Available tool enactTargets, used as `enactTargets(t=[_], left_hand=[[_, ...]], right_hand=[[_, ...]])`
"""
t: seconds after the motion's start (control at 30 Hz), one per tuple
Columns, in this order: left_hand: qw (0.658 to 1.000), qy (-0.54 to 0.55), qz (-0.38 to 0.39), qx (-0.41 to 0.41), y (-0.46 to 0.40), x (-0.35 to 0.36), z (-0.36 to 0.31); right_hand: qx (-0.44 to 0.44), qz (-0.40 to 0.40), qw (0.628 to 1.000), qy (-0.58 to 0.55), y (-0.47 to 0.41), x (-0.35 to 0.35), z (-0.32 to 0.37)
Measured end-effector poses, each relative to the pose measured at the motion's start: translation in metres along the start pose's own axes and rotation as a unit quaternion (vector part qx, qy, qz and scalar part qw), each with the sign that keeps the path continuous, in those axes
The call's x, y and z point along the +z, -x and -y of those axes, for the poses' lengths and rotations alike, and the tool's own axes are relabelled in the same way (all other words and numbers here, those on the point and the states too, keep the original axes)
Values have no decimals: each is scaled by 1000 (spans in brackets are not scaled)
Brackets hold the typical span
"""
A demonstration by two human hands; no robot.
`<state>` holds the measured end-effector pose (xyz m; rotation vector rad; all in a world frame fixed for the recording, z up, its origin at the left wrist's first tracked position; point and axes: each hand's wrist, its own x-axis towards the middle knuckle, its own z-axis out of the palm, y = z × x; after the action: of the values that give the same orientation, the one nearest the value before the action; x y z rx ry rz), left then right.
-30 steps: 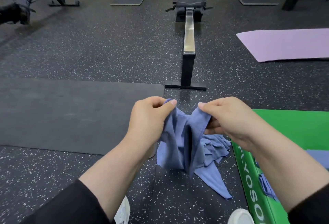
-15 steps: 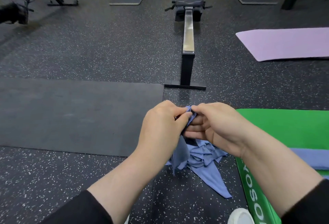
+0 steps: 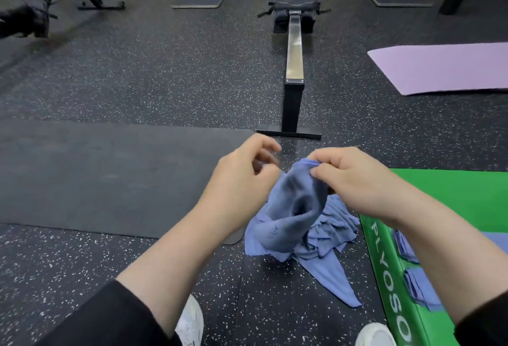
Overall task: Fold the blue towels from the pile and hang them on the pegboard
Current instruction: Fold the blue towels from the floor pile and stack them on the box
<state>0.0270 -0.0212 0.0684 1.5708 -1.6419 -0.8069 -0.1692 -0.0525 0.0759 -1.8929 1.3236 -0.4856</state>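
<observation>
Right hand point(image 3: 354, 180) has its grip clamped on the bunched top edge of a blue towel point(image 3: 291, 213), thumb and fingers pinching the cloth at its highest point. Left hand point(image 3: 244, 178) is just beside it, fingers loosely curled with nothing visibly held, though motion blur hides the fingertips. From the pinch the towel hangs straight down, long axis roughly vertical, its lower end touching the pile of blue towels point(image 3: 330, 235) on the floor point(image 3: 137, 84). The free hanging edge lies toward the left hand, which is nearer to it, so I judge that hand should take it. A green box point(image 3: 390, 277) stands just right, folded blue cloths on it. No pegboard shows.
</observation>
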Motion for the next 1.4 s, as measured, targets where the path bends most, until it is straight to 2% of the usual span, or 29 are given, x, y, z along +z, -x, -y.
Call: enactTargets(t=[0.07,0.13,0.23,0.3,0.4,0.57,0.8,0.97,1.03,1.27,1.4], left_hand=[[993,-35,108,35,-1,0,7],[980,-61,180,63,1,4,9],[976,-56,210,34,3,8,12],[976,-51,209,22,2,10,13],[980,-34,195,20,0,11,14],[981,-108,162,-19,-2,6,24],[971,-207,113,-34,-1,-10,32],[935,-342,70,-56,-5,-24,41],[930,-358,57,-65,-6,-31,45],[970,-238,-43,-32,-8,-49,51],[977,-153,-147,5,-9,-52,42]], right_hand=[[-39,45,997,53,4,-6,4],[-55,73,992,82,9,-9,7],[-44,70,993,83,14,-14,11],[-38,28,995,87,15,-17,9],[-29,-43,995,88,14,-20,0],[14,-128,990,65,11,-25,-13],[56,-180,981,44,7,-29,-27],[62,-184,980,47,6,-32,-34],[70,-193,978,45,6,-33,-38],[63,-233,970,-7,7,-40,-53],[26,-311,950,-32,9,-48,-50]])
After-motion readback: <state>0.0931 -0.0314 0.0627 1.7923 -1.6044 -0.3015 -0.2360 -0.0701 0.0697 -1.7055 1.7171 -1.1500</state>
